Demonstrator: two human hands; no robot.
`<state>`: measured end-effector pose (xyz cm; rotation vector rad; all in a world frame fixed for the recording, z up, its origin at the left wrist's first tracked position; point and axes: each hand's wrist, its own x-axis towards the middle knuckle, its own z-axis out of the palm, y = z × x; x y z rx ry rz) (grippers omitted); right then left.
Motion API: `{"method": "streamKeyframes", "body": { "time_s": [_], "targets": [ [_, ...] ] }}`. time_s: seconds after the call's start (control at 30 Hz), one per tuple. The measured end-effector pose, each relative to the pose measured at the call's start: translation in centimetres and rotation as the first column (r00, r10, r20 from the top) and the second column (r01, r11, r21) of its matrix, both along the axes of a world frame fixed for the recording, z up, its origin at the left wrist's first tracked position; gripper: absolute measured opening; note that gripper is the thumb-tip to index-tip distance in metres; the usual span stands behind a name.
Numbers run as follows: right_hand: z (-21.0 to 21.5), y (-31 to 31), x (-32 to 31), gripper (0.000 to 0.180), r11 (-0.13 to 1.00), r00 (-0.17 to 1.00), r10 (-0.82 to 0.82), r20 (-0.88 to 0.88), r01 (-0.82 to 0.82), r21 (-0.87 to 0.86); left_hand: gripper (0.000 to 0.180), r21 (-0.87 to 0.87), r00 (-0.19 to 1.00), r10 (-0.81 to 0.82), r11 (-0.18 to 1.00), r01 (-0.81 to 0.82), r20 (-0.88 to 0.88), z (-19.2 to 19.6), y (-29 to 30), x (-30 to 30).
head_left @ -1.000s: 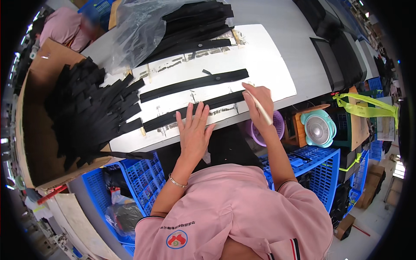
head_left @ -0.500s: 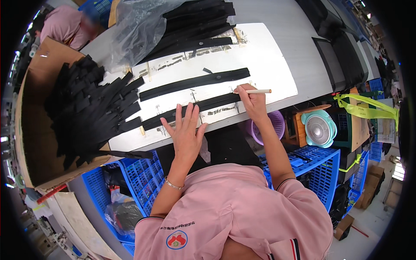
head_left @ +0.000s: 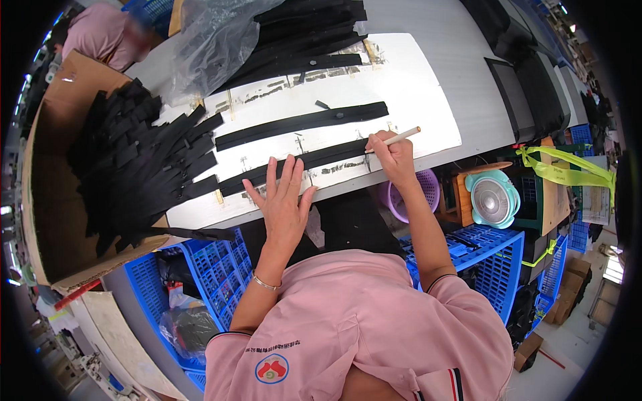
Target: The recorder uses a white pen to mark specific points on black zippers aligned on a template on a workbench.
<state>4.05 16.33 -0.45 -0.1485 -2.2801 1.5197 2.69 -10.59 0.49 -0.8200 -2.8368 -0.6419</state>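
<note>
A long black zipper [head_left: 331, 154] lies flat along the near side of a marked white board [head_left: 421, 87]. My left hand [head_left: 283, 207] is spread open, its fingertips resting on the zipper's left half. In my right hand [head_left: 394, 160] is a pale slim pen [head_left: 406, 134], gripped between thumb and fingers. The pen's lower end is at the zipper's right end; the fingers partly hide the contact. Farther back on the board lies a second black zipper [head_left: 301, 125], parallel to the first, with a small pull showing beside it.
At the left stands a cardboard box [head_left: 50, 167] heaped with black strips [head_left: 127, 167]. More black strips [head_left: 307, 27] and a clear plastic bag [head_left: 214, 47] lie at the back. Below the table are blue crates [head_left: 221, 274], a purple basket [head_left: 428, 190] and a teal fan [head_left: 493, 198].
The pen has turned from nearly level to slanting, its free end now higher. My right hand has shifted slightly rightward and down. My left hand has slid a little left along the zipper.
</note>
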Motion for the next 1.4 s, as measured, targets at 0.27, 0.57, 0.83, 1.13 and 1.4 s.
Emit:
{"method": "streamKeyframes", "body": {
  "time_s": [0.27, 0.57, 0.83, 1.13, 1.4],
  "targets": [
    [0.1, -0.1, -0.1, 0.029, 0.993, 1.0, 0.015, 0.012, -0.016, 0.119, 0.058, 0.01, 1.0, 0.019, 1.0, -0.019, -0.006, -0.3, -0.1, 0.0],
    [2.6, -7.5, -1.6, 0.029, 0.993, 1.0, 0.023, 0.008, -0.022, -0.12, 0.055, 0.063, 1.0, 0.02, 0.998, -0.019, -0.024, -0.5, 0.0, 0.1],
    [0.8, -10.1, -3.9, 0.028, 0.996, 0.989, 0.083, 0.126, -0.077, -0.052, 0.052, 0.077, 0.999, 0.024, 0.997, -0.022, -0.023, -0.5, 0.1, 0.1],
    [0.9, -10.5, -3.9, 0.029, 0.993, 0.994, 0.062, 0.087, -0.07, 0.092, 0.054, 0.095, 1.0, 0.025, 0.995, -0.024, -0.004, -0.5, -0.2, 0.1],
    [-0.2, -9.4, -3.5, 0.03, 0.98, 0.983, 0.182, 0.026, -0.183, 0.075, 0.052, 0.106, 0.999, 0.03, 0.994, -0.026, -0.03, -0.5, 0.0, 0.0]
  ]
}}
